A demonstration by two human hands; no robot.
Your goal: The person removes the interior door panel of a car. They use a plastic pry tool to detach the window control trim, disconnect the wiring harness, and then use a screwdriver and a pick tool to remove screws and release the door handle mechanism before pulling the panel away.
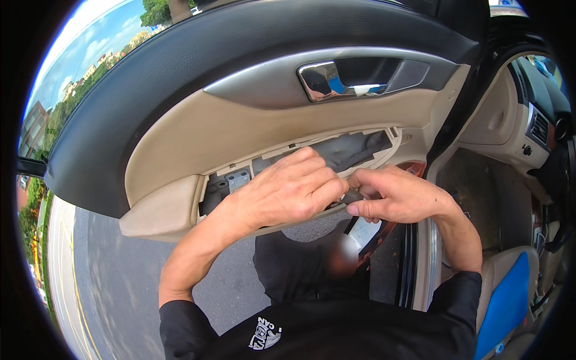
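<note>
An open car door's beige panel [198,132] has a long uncovered opening in its armrest [159,210], with dark inner lining [354,150] and a small metal bracket [237,179] showing. My left hand [285,189] is closed at the front edge of this opening, its fingers curled down, hiding what they grip. Just right of it, my right hand [399,195] is closed on a small dark object [354,197] with thumb and fingers, near the knuckles of my left hand.
The chrome door handle [318,81] is above my hands. At the right are the dashboard [504,120] and a seat with a blue cover [504,300]. A long trim piece [390,237] hangs below the door opening, near my legs [288,264]. Grey pavement [120,270] lies underneath.
</note>
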